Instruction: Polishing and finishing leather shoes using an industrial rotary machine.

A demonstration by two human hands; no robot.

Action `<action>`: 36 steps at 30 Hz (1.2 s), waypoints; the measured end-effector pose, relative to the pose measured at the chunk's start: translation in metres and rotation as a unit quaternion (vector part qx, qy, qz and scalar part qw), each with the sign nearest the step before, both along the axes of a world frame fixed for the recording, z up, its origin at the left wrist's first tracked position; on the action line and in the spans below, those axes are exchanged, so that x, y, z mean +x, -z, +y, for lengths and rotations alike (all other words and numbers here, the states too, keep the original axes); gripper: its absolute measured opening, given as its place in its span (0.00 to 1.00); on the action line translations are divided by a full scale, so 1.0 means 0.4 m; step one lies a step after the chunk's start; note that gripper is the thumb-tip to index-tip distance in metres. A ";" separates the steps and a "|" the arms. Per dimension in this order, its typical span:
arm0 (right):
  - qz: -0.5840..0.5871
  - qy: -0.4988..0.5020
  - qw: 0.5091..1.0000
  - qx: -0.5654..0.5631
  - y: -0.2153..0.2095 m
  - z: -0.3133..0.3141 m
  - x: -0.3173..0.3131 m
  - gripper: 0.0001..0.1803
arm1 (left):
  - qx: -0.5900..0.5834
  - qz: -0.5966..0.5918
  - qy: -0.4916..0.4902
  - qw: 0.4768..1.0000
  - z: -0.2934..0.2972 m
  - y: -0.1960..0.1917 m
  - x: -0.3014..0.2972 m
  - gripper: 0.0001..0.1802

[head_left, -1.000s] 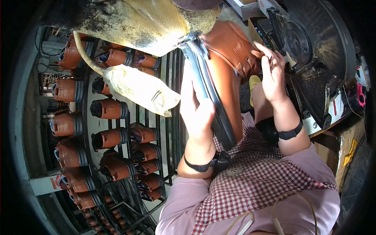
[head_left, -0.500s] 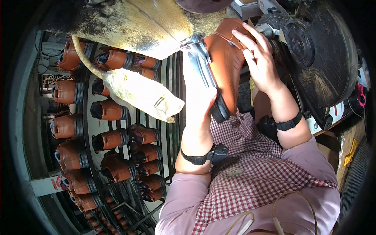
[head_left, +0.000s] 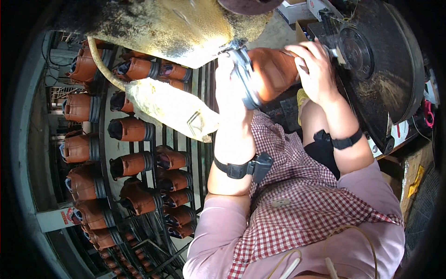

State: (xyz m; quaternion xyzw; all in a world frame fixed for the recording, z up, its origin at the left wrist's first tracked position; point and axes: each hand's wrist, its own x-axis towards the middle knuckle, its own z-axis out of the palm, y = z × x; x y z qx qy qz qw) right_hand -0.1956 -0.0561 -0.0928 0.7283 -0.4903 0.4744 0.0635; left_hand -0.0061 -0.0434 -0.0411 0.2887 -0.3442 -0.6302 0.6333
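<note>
A brown leather shoe (head_left: 272, 74) with a thick, dark sole (head_left: 251, 83) is held between a worker's two bare hands in the upper middle of the frame, tilted so the sole faces left and the upper faces right. Light glances off the smooth, creased, reddish-brown leather and whitens part of the ridged sole edge. The left hand (head_left: 227, 86), nearly washed out by glare, grasps the shoe from its sole side; the right hand (head_left: 317, 72) grips the far end of the upper, fingers bent over the leather. The sole's upper end lies beside a stained, yellowish machine cover (head_left: 186, 30) at the top; whether they touch cannot be told. A round black machine housing (head_left: 392, 65) fills the upper right, and similar brown shoes line a dark rack (head_left: 104, 160) at left. Printing on a white carton (head_left: 297, 11) at the upper right is too small to read; a yellow label (head_left: 416, 180) marks a cardboard box (head_left: 409, 174) at the right, and red markings show on a white panel (head_left: 53, 221) at lower left.
</note>
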 end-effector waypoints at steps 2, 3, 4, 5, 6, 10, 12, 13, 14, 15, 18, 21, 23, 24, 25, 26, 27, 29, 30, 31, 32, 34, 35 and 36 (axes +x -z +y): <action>-0.015 0.002 0.999 0.038 -0.005 0.045 0.000 0.15 | 0.000 -0.009 -0.019 1.000 0.001 0.000 -0.003 0.24; -0.030 0.010 0.996 0.078 -0.009 0.069 -0.002 0.14 | 0.002 -0.016 -0.032 0.999 -0.002 0.000 -0.005 0.23; -0.037 0.016 0.994 0.105 -0.016 0.088 0.001 0.12 | 0.012 0.017 -0.055 0.998 0.005 -0.018 -0.008 0.19; -0.037 0.014 0.994 0.105 -0.029 0.112 0.008 0.12 | 0.012 0.017 -0.057 0.998 0.013 -0.040 -0.011 0.19; -0.029 0.018 0.990 0.135 -0.047 0.142 0.010 0.13 | -0.011 -0.026 -0.092 0.995 0.022 -0.063 -0.021 0.16; 0.007 0.017 0.986 0.163 -0.097 0.233 0.010 0.16 | -0.027 -0.122 -0.146 0.981 0.033 -0.107 -0.039 0.11; 0.027 0.010 0.990 0.141 -0.122 0.263 0.011 0.20 | -0.045 -0.158 -0.107 0.981 0.038 -0.120 -0.003 0.11; 0.028 0.010 0.990 0.138 -0.140 0.274 0.011 0.20 | -0.143 -0.342 -0.123 0.921 0.043 -0.115 0.027 0.12; 0.031 -0.004 0.988 0.155 -0.160 0.284 0.011 0.21 | -0.233 -0.510 -0.134 0.817 0.053 -0.109 0.054 0.14; 0.034 -0.016 0.984 0.174 -0.173 0.291 0.011 0.21 | -0.309 -0.653 -0.138 0.677 0.069 -0.101 0.069 0.17; 0.009 -0.053 0.982 0.183 -0.183 0.286 0.008 0.22 | -0.299 -0.718 -0.164 0.607 0.140 -0.120 0.038 0.24; -0.011 -0.085 0.980 0.181 -0.193 0.287 0.018 0.22 | -0.253 -0.198 -0.184 0.929 0.125 -0.033 0.008 0.26; -0.025 -0.088 0.978 0.187 -0.196 0.293 0.006 0.23 | -0.250 -0.121 -0.069 0.958 0.108 0.019 0.008 0.32; -0.023 -0.083 0.977 0.195 -0.192 0.295 0.001 0.24 | -0.148 -0.125 -0.043 0.980 0.170 0.040 -0.014 0.46; -0.021 -0.085 0.976 0.199 -0.189 0.292 0.007 0.24 | -0.147 -0.181 -0.038 0.972 0.226 0.110 -0.026 0.54; -0.015 -0.083 0.976 0.201 -0.195 0.295 0.012 0.26 | -0.142 -0.145 -0.003 0.979 0.274 0.145 -0.040 0.59; -0.016 -0.081 0.976 0.204 -0.192 0.293 0.013 0.26 | -0.110 -0.146 0.007 0.983 0.324 0.126 -0.050 0.61; -0.063 -0.107 0.972 0.198 -0.190 0.288 0.009 0.25 | -0.104 -0.084 0.073 0.988 0.368 0.131 -0.035 0.61; -0.125 -0.146 0.960 0.202 -0.193 0.278 0.004 0.23 | -0.101 -0.083 0.073 0.989 0.368 0.121 -0.034 0.61; -0.125 -0.146 0.960 0.204 -0.193 0.280 0.004 0.23 | -0.090 -0.101 0.045 0.990 0.363 0.106 -0.034 0.61; -0.130 -0.146 0.958 0.209 -0.193 0.283 0.005 0.22 | -0.080 -0.119 0.018 0.990 0.360 0.094 -0.038 0.61; -0.156 -0.157 0.949 0.224 -0.192 0.280 0.012 0.18 | -0.075 -0.093 0.007 0.993 0.352 0.087 -0.042 0.61; -0.158 -0.156 0.949 0.223 -0.193 0.276 0.011 0.18 | -0.070 -0.065 -0.004 0.995 0.346 0.081 -0.046 0.60; -0.182 -0.172 0.941 0.229 -0.190 0.270 0.008 0.17 | -0.063 -0.080 -0.009 0.995 0.338 0.046 -0.045 0.59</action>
